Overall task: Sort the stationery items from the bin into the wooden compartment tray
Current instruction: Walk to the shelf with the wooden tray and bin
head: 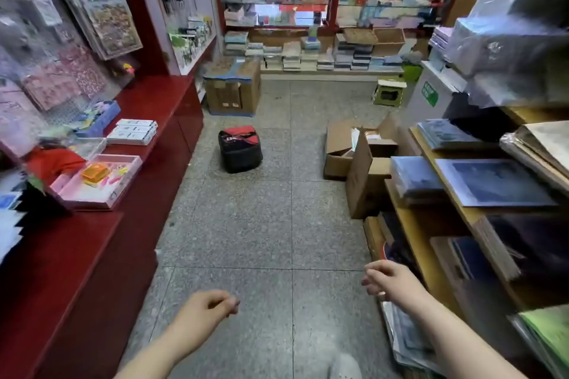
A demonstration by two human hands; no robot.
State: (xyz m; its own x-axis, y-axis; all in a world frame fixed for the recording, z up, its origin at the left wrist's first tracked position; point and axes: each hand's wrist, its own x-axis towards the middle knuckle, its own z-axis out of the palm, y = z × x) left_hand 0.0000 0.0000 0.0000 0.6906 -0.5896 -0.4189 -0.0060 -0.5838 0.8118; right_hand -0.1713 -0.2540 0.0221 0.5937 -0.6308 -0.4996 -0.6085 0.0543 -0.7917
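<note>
I stand in a shop aisle. My left hand (204,311) hangs low at centre-left over the floor, fingers curled loosely with nothing in it. My right hand (389,281) is at lower right near the shelf edge, fingers loosely curled and empty. A pink tray (123,181) with an orange box (95,172) and small bright stationery items lies on the red counter (92,255) at left, well ahead of my left hand. No wooden compartment tray or bin is clearly visible.
A red-and-black bag (240,148) sits on the grey tiled floor (261,240) ahead. Open cardboard boxes (357,157) stand at right beside wooden shelves (431,255) of wrapped sheets. Another taped box (232,89) and stacked notebooks (308,54) line the back.
</note>
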